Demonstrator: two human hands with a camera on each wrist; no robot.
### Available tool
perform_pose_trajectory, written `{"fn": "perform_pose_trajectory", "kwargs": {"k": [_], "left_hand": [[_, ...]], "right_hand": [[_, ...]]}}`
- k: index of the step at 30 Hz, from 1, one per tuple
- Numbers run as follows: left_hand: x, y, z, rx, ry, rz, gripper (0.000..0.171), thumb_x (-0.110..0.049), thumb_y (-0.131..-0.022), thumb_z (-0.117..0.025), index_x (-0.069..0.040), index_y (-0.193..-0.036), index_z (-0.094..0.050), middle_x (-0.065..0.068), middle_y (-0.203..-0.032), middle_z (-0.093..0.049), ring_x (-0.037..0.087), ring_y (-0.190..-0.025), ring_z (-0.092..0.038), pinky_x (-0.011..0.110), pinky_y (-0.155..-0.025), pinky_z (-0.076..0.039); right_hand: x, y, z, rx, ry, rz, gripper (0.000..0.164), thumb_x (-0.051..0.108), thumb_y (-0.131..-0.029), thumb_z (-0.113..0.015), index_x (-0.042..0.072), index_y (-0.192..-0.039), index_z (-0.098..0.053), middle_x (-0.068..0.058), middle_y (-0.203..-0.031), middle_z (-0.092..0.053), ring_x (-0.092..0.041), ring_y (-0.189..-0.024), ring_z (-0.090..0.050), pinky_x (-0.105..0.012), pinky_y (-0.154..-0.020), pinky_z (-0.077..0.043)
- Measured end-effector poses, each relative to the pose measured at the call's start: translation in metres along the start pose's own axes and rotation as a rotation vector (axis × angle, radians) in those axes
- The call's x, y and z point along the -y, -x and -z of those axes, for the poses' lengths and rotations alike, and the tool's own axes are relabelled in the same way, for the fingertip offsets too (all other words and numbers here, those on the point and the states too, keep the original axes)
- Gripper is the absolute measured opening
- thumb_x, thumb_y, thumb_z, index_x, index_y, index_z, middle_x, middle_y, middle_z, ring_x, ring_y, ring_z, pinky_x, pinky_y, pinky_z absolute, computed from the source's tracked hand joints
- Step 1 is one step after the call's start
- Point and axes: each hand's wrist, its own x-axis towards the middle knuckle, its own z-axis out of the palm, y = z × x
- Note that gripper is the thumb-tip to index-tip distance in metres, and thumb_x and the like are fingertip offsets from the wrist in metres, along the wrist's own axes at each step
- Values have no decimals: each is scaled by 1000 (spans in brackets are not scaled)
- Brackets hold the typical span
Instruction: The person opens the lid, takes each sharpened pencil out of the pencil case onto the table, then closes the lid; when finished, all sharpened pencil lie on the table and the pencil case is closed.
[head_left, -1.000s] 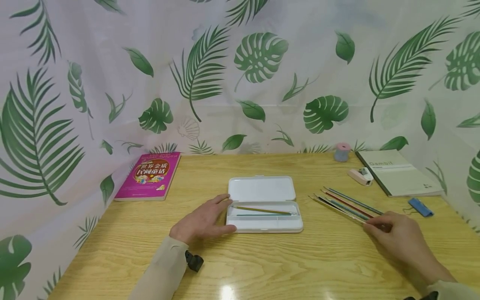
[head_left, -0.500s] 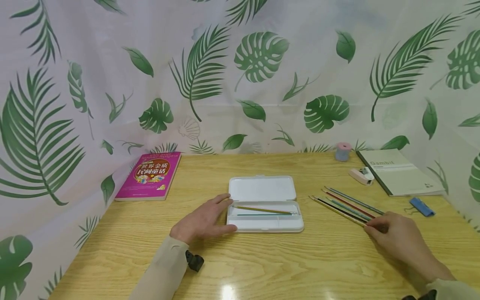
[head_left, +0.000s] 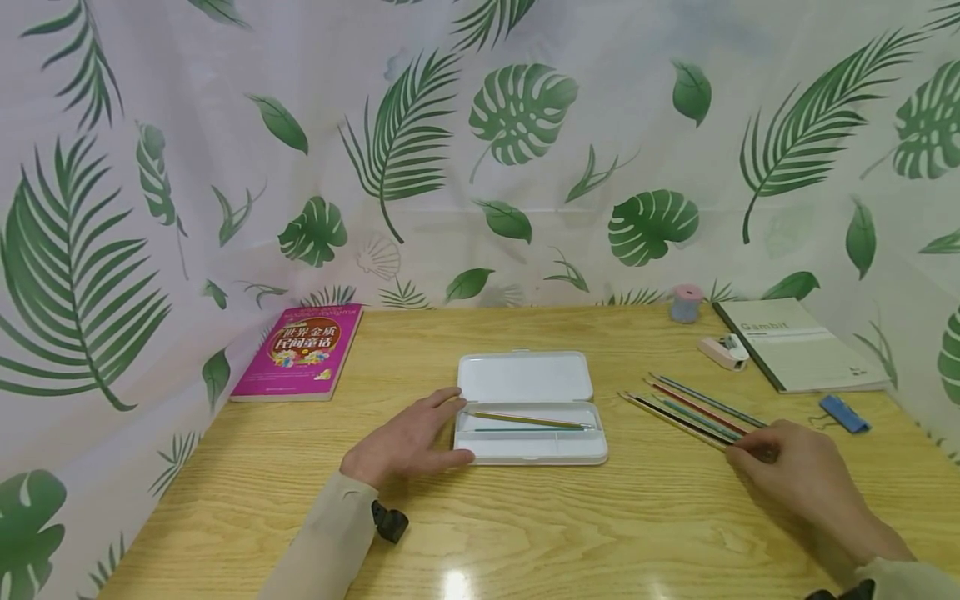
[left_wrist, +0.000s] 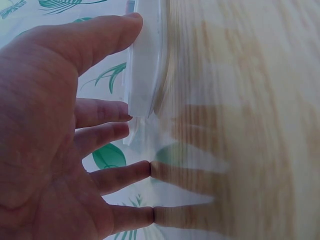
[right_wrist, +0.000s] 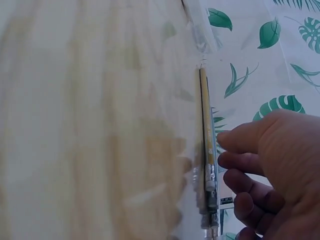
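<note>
A white pencil case (head_left: 510,460), its lid (head_left: 523,377) folded back, is steadied at its left end by the left hand (head_left: 405,442), the fingers held straight and the thumb set against the near side; a gold pencil (head_left: 525,420) and a teal pencil (head_left: 510,430) are seen lying toward the rear of its base, while four more pencils (head_left: 697,406) are fanned across the wooden table (head_left: 570,525) to its right; at their near ends the right hand (head_left: 798,471) is poised, thumb and fingers curled, though whether any pencil is gripped cannot be told; the step in hand is judged to be the gathering of the fanned pencils; for the next move, a secure pinch is called for, made without the neighbouring pencils being scattered.
</note>
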Motion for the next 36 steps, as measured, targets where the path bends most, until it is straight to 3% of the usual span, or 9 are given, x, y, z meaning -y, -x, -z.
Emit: {"fn": "perform_pose_trajectory", "kwargs": {"k": [10,23,36], "left_hand": [[1,1,1,9,-6,13,84,-56,-90,-66,-10,-154,-37,6,-162,-27,28,-144,-33,44,-116,-33],[4,2,0,10,9,9,84,-55,-90,-67,-8,-154,-37,7,-161,-27,29,-144,-32,44,-116,-32],[1,0,1,7,3,-7,83,-54,-91,-66,-8,-154,-37,8,-161,-28,28,-144,-32,44,-117,-32]], "right_hand": [[20,-11,-3,-26,-99,38,16,30,-87,-79,15,-85,-79,5,-78,-68,-5,-62,-51,-25,-53,-42],[62,-36,-21,11,-328,154,10,25,-91,-75,15,-93,-78,6,-80,-68,-10,-63,-52,-24,-53,-43],[95,-56,-40,55,-369,157,14,31,-92,-73,19,-97,-78,5,-87,-68,-14,-71,-54,-26,-59,-45]]}}
